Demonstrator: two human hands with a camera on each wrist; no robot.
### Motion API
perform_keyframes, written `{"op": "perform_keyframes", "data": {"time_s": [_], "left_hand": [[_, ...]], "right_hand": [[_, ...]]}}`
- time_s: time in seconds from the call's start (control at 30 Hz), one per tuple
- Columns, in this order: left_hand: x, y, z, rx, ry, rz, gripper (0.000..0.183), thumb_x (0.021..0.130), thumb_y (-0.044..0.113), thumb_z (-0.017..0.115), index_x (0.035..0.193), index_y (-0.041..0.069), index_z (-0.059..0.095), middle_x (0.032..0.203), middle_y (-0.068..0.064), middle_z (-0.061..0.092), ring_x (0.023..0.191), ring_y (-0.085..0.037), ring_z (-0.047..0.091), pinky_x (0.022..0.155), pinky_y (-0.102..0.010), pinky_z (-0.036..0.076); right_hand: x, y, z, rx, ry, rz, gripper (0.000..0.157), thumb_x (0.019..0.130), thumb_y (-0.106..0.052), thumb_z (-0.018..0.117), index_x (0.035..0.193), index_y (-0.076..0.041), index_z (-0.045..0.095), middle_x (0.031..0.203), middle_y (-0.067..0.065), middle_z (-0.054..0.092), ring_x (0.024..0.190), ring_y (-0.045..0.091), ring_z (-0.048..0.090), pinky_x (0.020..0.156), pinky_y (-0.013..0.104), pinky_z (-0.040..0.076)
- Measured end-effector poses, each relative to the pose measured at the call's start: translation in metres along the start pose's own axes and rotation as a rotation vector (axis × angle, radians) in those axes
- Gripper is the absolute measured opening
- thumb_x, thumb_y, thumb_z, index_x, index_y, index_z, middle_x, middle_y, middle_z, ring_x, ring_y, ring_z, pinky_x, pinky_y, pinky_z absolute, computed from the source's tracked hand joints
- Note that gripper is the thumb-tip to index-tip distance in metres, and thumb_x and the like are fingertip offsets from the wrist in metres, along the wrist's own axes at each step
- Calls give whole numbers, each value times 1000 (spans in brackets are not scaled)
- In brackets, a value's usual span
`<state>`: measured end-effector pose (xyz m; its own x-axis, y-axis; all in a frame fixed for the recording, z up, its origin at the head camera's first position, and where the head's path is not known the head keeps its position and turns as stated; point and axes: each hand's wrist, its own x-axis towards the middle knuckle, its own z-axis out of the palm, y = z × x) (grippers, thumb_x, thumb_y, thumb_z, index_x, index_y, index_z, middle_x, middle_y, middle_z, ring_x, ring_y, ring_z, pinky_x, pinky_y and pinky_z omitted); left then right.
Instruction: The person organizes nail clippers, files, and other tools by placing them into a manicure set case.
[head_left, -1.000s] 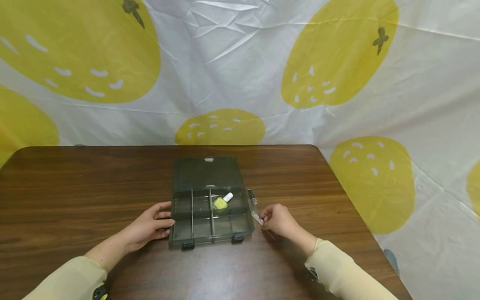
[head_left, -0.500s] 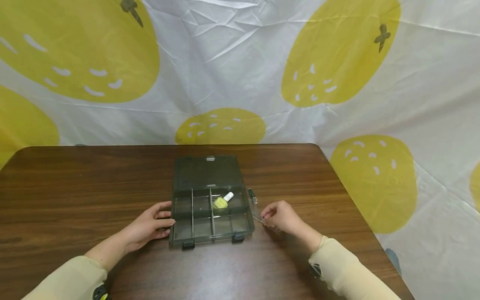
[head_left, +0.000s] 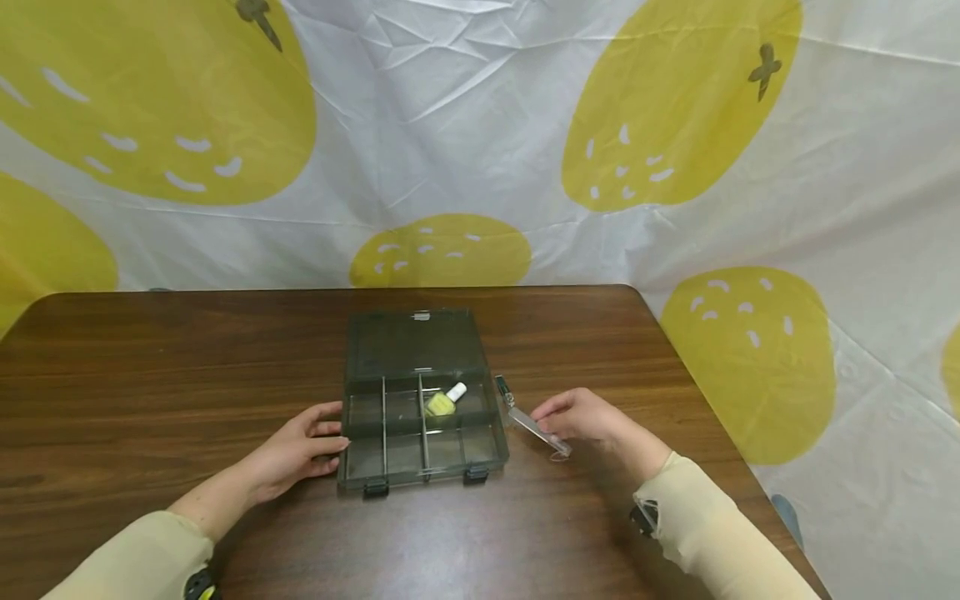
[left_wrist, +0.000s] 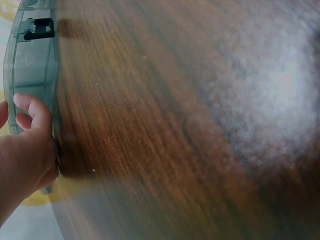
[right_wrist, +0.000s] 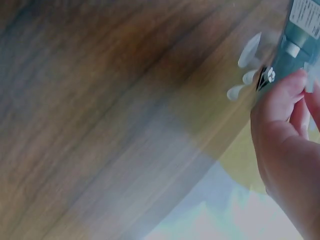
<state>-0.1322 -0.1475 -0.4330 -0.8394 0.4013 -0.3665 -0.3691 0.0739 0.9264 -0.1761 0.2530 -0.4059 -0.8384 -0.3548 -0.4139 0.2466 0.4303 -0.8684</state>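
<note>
A smoky-grey compartment box (head_left: 367, 454) lies with its lid folded back flat. A small yellow nail polish bottle (head_left: 441, 405) with a white cap rests in the back right compartment. My left hand (head_left: 291, 454) rests its fingers against the box's left side, also in the left wrist view. To the right of the box, my right hand (head_left: 588, 421) pinches a narrow silvery clear strip (head_left: 542, 432) with a thin loop at its lower end. A dark piece with a small white flower (right_wrist: 269, 77) lies just beyond the strip, beside the box. The strip's exact kind is unclear.
The box stands on a brown wooden table (head_left: 187, 367). A white curtain with yellow fruit shapes (head_left: 442, 250) hangs behind the table. Two dark latches (head_left: 476, 475) stick out at the box's front edge. Pale teardrop shapes (right_wrist: 249, 51) show on the tabletop, possibly reflections.
My right hand has moved slightly right and up, and the strip it holds has come into fuller view, angled down to the right. My left hand, the box and the bottle stay put.
</note>
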Motion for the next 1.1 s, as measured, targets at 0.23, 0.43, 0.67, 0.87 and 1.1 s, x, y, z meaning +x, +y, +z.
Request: {"op": "perform_keyframes", "data": {"time_s": [0.23,0.43,0.67,0.87,1.1], "left_hand": [[1,0,0,-10,0,1,73,94,7,51,148,-2,3,139,-28,17,92,-9,50,73,-22,50],[1,1,0,-14,-3,3,72,94,7,51,148,-2,3,141,-30,16,90,-9,51,73,-21,50],[1,0,-1,-17,-8,4,72,94,7,50,148,-1,2,139,-28,16,88,-8,51,72,-21,50],[1,0,-1,-10,-11,4,72,95,7,50,148,-1,2,139,-28,17,88,-9,51,73,-21,50],[1,1,0,-6,-11,1,73,95,8,51,148,-1,2,140,-28,16,89,-9,50,73,-22,50]], "right_hand": [[1,4,-7,70,-66,21,31,85,6,58,110,22,54,73,-6,64,68,5,60,64,17,52],[-3,2,-18,56,-67,21,31,84,4,60,110,21,55,75,-6,66,72,5,61,68,19,53],[-7,-1,-30,49,-100,0,24,85,2,61,106,12,63,81,-6,68,79,6,64,76,21,54],[-8,-10,-32,105,-140,-2,16,85,4,59,98,2,68,79,-5,68,75,5,63,71,20,54],[-3,-22,-25,146,-195,-7,23,86,7,56,88,-12,69,80,-5,68,76,6,63,72,20,53]]}}
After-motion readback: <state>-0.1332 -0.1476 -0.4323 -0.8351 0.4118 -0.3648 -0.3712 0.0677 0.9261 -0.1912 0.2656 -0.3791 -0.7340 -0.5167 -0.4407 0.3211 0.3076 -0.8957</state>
